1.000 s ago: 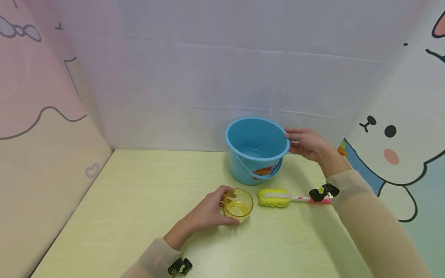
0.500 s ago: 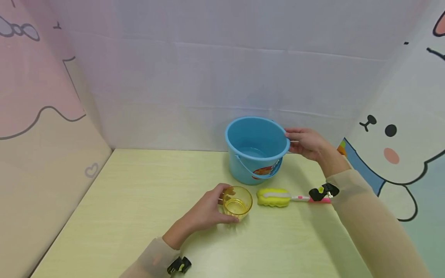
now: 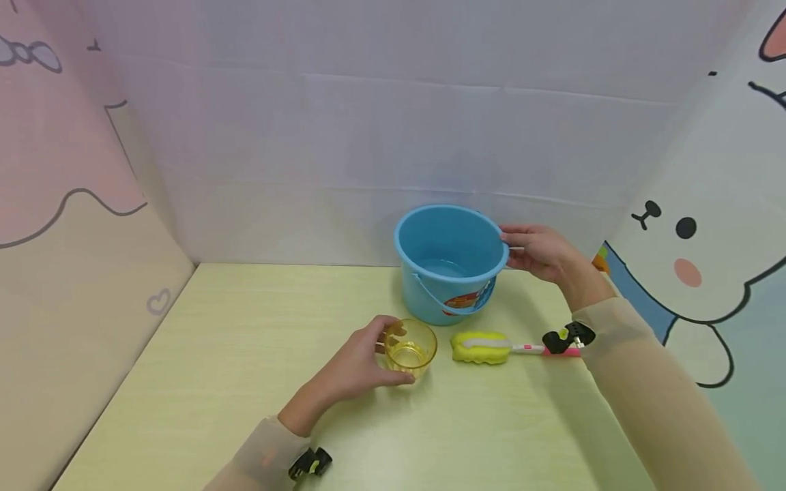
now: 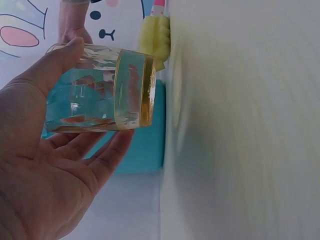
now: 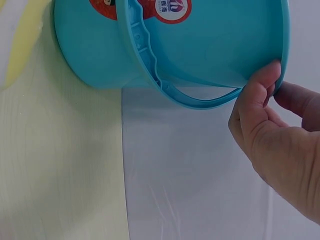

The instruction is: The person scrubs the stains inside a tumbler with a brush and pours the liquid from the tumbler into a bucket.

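Observation:
My left hand (image 3: 356, 365) grips a clear amber glass cup (image 3: 410, 361), thumb on the near side and fingers round the far side. In the left wrist view the glass cup (image 4: 102, 90) is held just off the tabletop, with a narrow gap between its base and the surface. At the back, a light blue plastic bucket (image 3: 424, 293) stands upright, its handle hanging down at the front. My right hand (image 3: 540, 252) pinches the bucket's right rim; in the right wrist view thumb and fingers close over the rim of the bucket (image 5: 215, 45).
A yellow sponge brush (image 3: 482, 348) with a white and pink handle lies in front of the bucket, right of the glass cup. A white cloth wall (image 3: 295, 157) rises behind the pale wooden table (image 3: 270, 320), with printed side panels left and right.
My left hand has carried the glass cup slightly left and towards the back. The right hand keeps its hold on the bucket's rim, and the bucket stays in place.

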